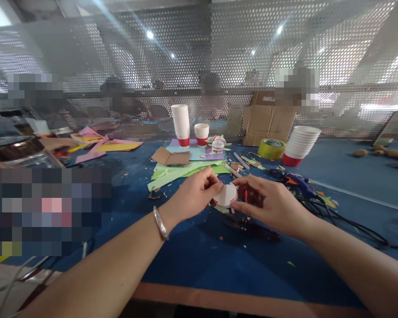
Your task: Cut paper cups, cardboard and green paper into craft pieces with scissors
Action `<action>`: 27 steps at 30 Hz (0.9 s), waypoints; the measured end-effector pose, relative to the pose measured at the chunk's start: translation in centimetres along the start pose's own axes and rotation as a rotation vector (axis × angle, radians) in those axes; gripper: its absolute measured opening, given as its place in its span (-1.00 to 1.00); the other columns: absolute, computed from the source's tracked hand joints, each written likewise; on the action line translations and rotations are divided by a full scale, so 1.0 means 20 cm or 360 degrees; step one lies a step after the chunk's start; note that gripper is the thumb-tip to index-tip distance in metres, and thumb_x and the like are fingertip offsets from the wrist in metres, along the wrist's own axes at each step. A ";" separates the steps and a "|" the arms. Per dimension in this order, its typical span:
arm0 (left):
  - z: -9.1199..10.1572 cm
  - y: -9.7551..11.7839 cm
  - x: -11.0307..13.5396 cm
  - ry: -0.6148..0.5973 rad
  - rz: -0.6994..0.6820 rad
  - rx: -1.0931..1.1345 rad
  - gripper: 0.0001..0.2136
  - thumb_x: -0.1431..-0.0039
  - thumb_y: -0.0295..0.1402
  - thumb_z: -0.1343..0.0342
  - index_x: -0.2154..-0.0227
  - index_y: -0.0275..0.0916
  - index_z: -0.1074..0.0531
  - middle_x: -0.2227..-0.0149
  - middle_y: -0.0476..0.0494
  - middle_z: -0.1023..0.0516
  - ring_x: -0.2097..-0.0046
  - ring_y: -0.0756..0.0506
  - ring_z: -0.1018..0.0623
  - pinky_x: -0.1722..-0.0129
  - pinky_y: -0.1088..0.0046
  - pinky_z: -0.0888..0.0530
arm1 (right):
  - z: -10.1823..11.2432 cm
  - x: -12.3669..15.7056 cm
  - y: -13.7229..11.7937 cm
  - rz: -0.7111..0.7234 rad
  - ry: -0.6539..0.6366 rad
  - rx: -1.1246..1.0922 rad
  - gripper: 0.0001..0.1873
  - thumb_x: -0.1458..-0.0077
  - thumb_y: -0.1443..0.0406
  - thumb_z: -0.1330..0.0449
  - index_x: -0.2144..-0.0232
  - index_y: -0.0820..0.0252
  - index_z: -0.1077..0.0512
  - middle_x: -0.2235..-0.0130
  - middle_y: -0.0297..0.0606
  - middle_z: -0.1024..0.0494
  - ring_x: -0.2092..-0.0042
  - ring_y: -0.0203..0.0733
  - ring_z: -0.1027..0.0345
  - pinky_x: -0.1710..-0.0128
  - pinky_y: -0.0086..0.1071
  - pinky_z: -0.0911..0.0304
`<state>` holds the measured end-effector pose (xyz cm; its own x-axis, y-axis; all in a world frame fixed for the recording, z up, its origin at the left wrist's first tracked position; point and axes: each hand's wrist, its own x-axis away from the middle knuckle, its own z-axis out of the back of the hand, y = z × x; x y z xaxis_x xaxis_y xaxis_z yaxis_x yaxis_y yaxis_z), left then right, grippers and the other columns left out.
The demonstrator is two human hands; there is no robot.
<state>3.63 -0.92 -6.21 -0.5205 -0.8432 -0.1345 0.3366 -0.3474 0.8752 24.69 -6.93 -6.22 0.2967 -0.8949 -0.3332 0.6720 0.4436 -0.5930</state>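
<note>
Both hands hold a small white paper cup [226, 195] with a red rim, its round base turned toward me, just above the blue table [199, 260]. My left hand [194, 194], with a silver bracelet on the wrist, pinches the cup's left side. My right hand [268, 201] grips its right side with thumb and fingers curled round it. Under the cup lie red scraps and small paper bits.
Behind the hands lie green, blue and purple paper sheets [185, 170], a cardboard piece [170, 157], a stack of cups [181, 125], a single cup [201, 134], yellow tape [271, 149], a leaning cup stack [300, 145], a glue gun with black cables [301, 185], a cardboard box [267, 119] and a perforated screen.
</note>
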 end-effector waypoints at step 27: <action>-0.08 0.09 0.06 -0.0255 0.0154 0.0771 -0.64 -0.05 -0.26 -0.36 0.16 -0.25 -0.39 0.31 -0.03 -0.46 0.31 0.01 -0.47 0.30 0.46 -0.48 | -0.03 0.02 0.00 -0.0081 0.0192 -0.0171 -0.79 -0.26 0.19 -0.17 0.32 0.15 -0.53 0.42 -0.36 -0.56 0.43 -0.30 -0.34 0.47 -0.44 -0.18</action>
<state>4.90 -3.21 -5.51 -0.6312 -0.7756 -0.0027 0.0068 -0.0090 0.9999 24.34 -7.16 -6.83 0.1764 -0.9071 -0.3823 0.6057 0.4061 -0.6842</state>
